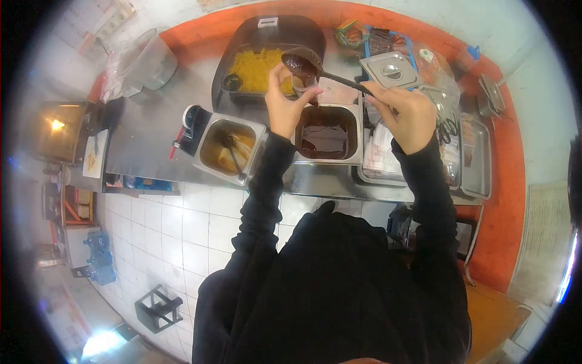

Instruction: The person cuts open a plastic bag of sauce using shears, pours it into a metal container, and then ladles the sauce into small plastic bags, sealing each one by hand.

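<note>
My right hand (405,114) is closed around the handle of a black ladle (342,80). The ladle's bowl, coated in dark brown sauce, is tilted over a small clear plastic cup (301,87). Thumb and fingers of my left hand (286,104) grip that cup by its sides. Below both hands stands a square steel container (359,136) with dark sauce (327,138) inside. To its left is another steel container (212,121) of yellowish-brown sauce, a black ladle (233,155) resting in it. Behind my left hand lies yellow rice (254,68) in a black pan (276,30).
A steel lid (391,71) and wrapped packets stand at the back right. Trays (476,155) lie along the right edge. A clear plastic tub (151,64) is at the back left of the steel counter (142,133). A black stool (159,308) is on the tiled floor.
</note>
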Tool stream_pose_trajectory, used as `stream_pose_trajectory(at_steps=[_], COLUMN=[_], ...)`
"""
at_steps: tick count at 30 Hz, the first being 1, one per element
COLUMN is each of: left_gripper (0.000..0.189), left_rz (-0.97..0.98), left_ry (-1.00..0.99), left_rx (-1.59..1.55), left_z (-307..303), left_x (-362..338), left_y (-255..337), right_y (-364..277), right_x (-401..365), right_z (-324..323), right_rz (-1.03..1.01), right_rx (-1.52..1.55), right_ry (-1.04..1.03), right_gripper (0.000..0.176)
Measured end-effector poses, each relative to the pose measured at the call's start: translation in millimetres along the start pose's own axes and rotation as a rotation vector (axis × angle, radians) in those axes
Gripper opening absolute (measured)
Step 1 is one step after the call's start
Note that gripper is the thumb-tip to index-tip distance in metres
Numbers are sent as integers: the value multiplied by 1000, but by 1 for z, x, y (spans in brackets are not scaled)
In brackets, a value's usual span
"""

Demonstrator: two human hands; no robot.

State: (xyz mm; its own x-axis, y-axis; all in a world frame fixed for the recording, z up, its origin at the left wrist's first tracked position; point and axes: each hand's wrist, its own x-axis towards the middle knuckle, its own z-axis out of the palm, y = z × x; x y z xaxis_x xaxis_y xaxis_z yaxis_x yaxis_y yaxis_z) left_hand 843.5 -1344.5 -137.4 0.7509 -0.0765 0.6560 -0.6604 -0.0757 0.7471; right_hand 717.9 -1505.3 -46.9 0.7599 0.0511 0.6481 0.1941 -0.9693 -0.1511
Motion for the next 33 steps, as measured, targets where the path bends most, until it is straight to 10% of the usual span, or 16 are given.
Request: stream_pose_trajectory(at_steps=[16, 24, 33], left_gripper=[62, 60, 58], left_rz=[-86, -122, -406], left_ry=[-83, -139, -188], left_rx=[-69, -277, -613], left_z=[-4, -2, 16], left_x=[5, 7, 5], left_y=[2, -6, 33], right_y=[6, 40, 37], right_x=[2, -5, -76], right_z=[5, 30, 78], right_rz=[-10, 459, 263], right_rx=[-101, 858, 163], right_ry=[34, -149, -598], right_gripper=[21, 22, 24])
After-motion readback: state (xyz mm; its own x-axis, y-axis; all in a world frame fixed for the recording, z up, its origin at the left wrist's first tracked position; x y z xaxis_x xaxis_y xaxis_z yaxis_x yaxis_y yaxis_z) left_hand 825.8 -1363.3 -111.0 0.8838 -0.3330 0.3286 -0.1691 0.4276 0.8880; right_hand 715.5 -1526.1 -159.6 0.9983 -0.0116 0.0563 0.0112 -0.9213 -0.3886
